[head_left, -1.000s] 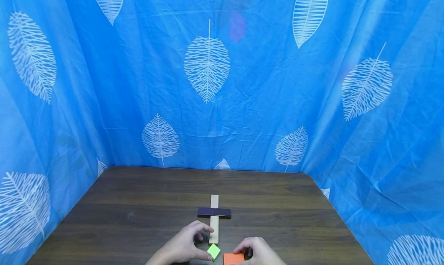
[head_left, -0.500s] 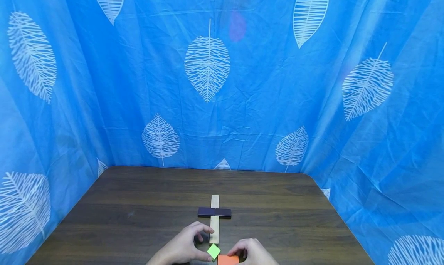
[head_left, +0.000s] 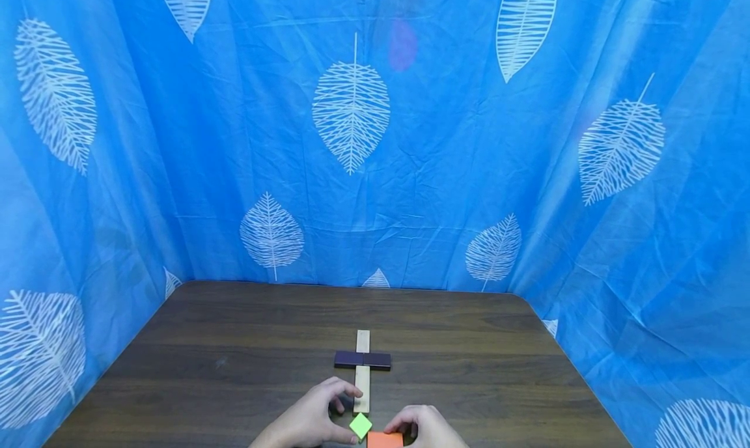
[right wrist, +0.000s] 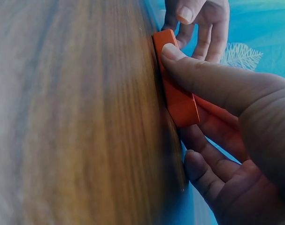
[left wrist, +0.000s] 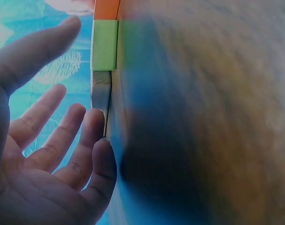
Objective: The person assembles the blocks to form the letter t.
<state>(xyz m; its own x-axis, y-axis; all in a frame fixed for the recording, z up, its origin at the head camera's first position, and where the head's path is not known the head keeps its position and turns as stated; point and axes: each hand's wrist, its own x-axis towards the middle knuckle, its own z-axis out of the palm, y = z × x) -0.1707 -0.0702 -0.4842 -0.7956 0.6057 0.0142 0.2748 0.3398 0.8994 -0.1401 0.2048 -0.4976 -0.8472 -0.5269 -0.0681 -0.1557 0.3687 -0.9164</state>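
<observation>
My right hand [head_left: 430, 428] pinches an orange block [head_left: 383, 441] between thumb and fingers, flat on the table near its front edge. In the right wrist view the thumb presses one long side of that block. A small lime-green square block [head_left: 361, 426], turned like a diamond, lies just left of the orange one. Beside it is my left hand [head_left: 310, 417], fingers loosely bent and spread. The left wrist view shows the thumb apart from the green block [left wrist: 104, 45]. Beyond the green block lies a long pale wooden block [head_left: 362, 389], near the left fingertips.
Farther back, two dark purple blocks [head_left: 377, 361] lie end to end crosswise, with another pale block [head_left: 363, 340] behind them, forming a cross shape. The dark wooden table [head_left: 234, 344] stands against a blue curtain [head_left: 410, 207] printed with white leaves.
The right hand has slid the orange block leftward, close to the green block. The green block has turned slightly. Over the last half second almost nothing moves, and the left hand stays nearly still.
</observation>
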